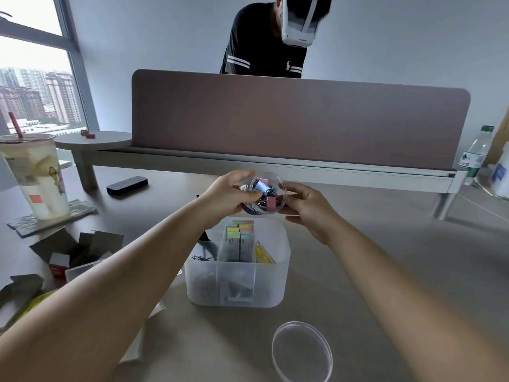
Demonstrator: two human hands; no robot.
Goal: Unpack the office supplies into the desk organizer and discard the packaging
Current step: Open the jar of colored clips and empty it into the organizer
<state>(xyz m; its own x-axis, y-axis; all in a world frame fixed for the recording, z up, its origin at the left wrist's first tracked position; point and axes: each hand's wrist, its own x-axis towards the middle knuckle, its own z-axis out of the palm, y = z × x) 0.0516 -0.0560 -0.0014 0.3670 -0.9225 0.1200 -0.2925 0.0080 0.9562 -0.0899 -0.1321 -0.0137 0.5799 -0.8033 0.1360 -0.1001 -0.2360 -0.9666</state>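
A clear round tub of coloured binder clips is held tilted above the far side of the translucent desk organizer. My left hand grips its left side and my right hand holds its right side. The tub's mouth faces me and pink and blue clips show inside. The organizer's compartments hold pastel sticky-note packs, a yellow item and dark clips at the left. The tub's clear round lid lies on the desk in front of the organizer.
Opened cardboard boxes and wrappers lie at the left. An iced drink cup stands on a pad at far left, a black remote behind. A water bottle is at right. A person in a headset stands behind the brown divider.
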